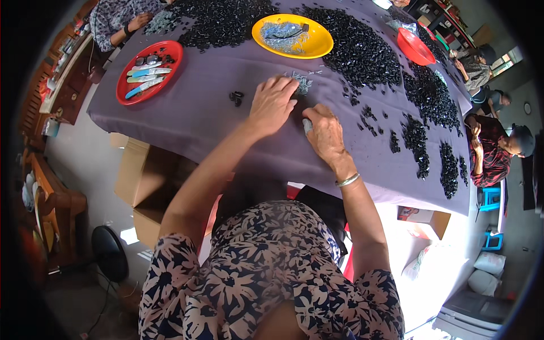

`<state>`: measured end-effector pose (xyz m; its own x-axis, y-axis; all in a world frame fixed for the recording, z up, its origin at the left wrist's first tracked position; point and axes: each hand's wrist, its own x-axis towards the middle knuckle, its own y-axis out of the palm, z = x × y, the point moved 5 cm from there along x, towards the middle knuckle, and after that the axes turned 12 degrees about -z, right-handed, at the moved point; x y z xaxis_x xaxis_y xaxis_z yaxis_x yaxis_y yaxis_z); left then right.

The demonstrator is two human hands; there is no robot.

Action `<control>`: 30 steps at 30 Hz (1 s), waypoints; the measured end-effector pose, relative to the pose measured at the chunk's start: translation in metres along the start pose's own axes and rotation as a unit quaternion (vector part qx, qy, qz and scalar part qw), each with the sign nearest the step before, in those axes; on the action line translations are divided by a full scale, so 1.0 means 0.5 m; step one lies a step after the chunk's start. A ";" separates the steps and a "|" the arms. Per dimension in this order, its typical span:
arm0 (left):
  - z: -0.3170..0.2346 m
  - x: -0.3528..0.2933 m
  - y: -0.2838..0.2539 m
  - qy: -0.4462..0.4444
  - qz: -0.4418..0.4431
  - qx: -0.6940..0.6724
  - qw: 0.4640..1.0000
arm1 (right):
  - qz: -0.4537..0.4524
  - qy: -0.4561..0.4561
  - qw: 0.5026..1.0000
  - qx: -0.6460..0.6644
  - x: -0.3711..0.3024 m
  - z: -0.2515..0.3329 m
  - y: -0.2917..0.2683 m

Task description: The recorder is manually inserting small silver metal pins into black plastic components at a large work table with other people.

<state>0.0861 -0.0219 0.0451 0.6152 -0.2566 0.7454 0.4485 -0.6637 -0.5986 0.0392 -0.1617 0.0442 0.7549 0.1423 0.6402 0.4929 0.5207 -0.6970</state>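
My left hand [273,105] lies over the purple-grey cloth with its fingers stretched forward and the thumb apart. Its fingertips reach the edge of a small heap of thin, clear pieces [302,85]. To the right and a little nearer, my right hand [325,133] is closed on a short, pale grey object [307,126]. Only one end of that object sticks out, so its kind is hidden. A few small black parts [236,98] lie on the cloth left of my left hand.
A red plate [122,85] with blue-and-white-handled tools stands at left. The yellow bowl [325,41] beyond my hands contains clear pieces. Black parts [362,51] spread across the far and right table, near a red bowl [416,50]. Other people sit around; cardboard boxes [136,175] stand below.
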 end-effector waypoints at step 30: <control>0.028 0.006 0.099 0.134 0.149 0.029 0.979 | -0.035 -0.042 0.998 -0.010 -0.062 0.034 0.002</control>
<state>0.1191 -0.0458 0.0135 0.5353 -0.6137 0.5804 0.3154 -0.4922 -0.8113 0.0090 -0.1516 0.0293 0.6798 0.1775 0.7116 0.5523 0.5144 -0.6560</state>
